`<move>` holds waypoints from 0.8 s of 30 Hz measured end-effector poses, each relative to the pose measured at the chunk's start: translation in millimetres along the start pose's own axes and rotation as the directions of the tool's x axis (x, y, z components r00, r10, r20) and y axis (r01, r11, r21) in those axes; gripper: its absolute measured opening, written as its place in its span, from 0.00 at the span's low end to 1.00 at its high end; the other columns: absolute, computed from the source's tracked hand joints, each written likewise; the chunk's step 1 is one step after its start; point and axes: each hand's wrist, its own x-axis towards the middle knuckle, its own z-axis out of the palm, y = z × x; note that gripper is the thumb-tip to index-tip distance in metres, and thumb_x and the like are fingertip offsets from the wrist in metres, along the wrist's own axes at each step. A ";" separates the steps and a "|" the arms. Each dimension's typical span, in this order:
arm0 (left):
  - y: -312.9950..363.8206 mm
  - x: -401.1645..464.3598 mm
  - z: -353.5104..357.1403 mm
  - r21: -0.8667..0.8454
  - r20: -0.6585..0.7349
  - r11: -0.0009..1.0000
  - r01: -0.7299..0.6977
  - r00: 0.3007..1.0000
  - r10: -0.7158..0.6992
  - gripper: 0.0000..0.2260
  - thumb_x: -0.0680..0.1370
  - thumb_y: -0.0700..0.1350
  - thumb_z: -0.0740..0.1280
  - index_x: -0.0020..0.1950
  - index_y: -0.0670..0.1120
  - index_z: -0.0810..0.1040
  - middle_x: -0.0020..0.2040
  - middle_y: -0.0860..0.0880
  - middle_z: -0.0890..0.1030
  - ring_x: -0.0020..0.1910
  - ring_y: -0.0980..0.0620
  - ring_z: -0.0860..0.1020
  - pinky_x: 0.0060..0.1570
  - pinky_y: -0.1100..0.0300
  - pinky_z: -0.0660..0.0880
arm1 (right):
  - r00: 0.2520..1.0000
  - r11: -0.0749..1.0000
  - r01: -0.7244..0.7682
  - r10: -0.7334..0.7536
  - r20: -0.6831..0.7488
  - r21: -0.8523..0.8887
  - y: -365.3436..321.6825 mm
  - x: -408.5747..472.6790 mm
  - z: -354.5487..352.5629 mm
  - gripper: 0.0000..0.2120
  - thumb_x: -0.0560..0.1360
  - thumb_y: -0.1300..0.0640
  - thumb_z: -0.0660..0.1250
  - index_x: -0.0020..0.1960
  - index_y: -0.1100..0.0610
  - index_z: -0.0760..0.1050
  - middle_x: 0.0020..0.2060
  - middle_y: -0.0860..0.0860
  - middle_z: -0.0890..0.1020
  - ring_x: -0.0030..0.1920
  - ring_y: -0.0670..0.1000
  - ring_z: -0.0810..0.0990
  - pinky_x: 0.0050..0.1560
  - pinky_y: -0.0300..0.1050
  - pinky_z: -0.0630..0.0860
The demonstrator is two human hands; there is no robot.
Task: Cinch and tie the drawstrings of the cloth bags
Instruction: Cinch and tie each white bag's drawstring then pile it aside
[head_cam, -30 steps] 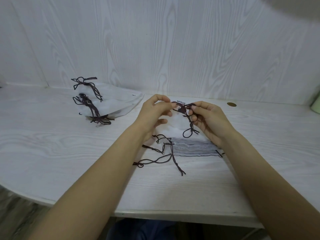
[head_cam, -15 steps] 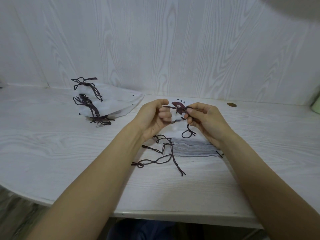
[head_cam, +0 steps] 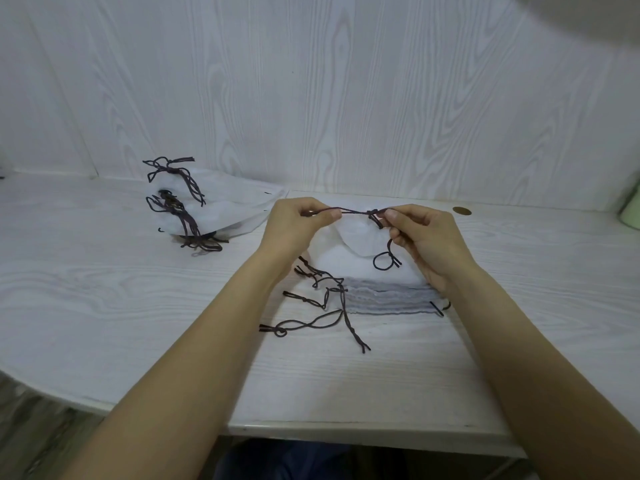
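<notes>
both hands [head_cam: 298,226] [head_cam: 427,237] pinch drawstring [head_cam: 353,211] taut above stack [head_cam: 388,296].

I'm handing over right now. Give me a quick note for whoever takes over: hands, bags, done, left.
Left hand pinches one end of the dark drawstring; right hand pinches the other end at the knot, cord taut between them.
Current bag hangs under the cord, above the stack of flat bags.
Done: tied bags piled at back left.
Left: finish this knot, set it aside, then work through the stack.
</notes>
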 end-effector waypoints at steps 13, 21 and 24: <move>-8.5 5.9 -10.2 -0.238 0.156 0.932 0.274 0.958 -0.242 0.07 0.75 0.41 0.69 0.38 0.41 0.78 0.25 0.54 0.71 0.19 0.60 0.55 0.17 0.70 0.50 | 0.993 0.998 -0.050 0.054 -0.106 0.047 2.3 2.8 -4.6 0.06 0.76 0.62 0.65 0.41 0.61 0.78 0.34 0.53 0.78 0.29 0.42 0.73 0.36 0.31 0.73; -16.5 13.0 -13.1 -0.308 0.002 0.925 0.223 0.972 -0.234 0.09 0.75 0.35 0.68 0.35 0.38 0.76 0.38 0.43 0.76 0.17 0.61 0.57 0.16 0.70 0.54 | 0.973 1.000 -0.010 0.010 -0.231 0.004 4.7 6.7 -7.4 0.10 0.75 0.66 0.65 0.35 0.60 0.77 0.34 0.53 0.79 0.27 0.42 0.73 0.33 0.32 0.72; -20.3 14.4 -14.8 -0.307 -0.025 0.928 0.210 0.973 -0.229 0.09 0.74 0.34 0.68 0.34 0.38 0.75 0.40 0.41 0.75 0.17 0.61 0.58 0.17 0.70 0.54 | 0.969 1.000 -0.014 0.017 -0.248 0.013 4.4 6.7 -7.5 0.10 0.75 0.67 0.65 0.35 0.60 0.77 0.34 0.53 0.79 0.28 0.44 0.72 0.33 0.33 0.72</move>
